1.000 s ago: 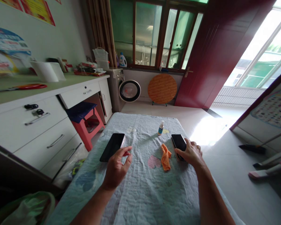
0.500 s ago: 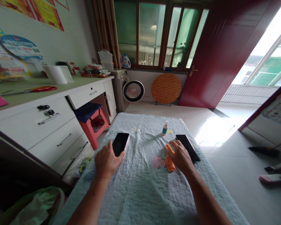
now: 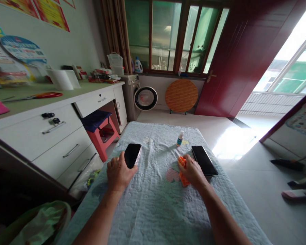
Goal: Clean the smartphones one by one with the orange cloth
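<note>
A low table under a pale quilted cloth (image 3: 155, 204) stretches in front of me. My left hand (image 3: 118, 173) grips the near end of a black phone (image 3: 133, 153) on the table's left side, fingers curled round it. My right hand (image 3: 192, 172) is closed on an orange cloth (image 3: 183, 162), part of which shows above and below the fingers. Just right of that hand lies a second black phone (image 3: 204, 159), flat and untouched. A small white spray bottle (image 3: 179, 139) stands upright farther back between the two phones.
A white desk with drawers (image 3: 53, 132) runs along the left, with a red stool (image 3: 100, 131) tucked under it. A washing machine (image 3: 142, 97) and a round wooden board (image 3: 181, 96) stand at the far wall. A green plastic bag (image 3: 38, 224) lies at the near left.
My right hand left the right phone and moved left onto the orange cloth, closing on it. My left hand reached forward and took hold of the left phone's near end.
</note>
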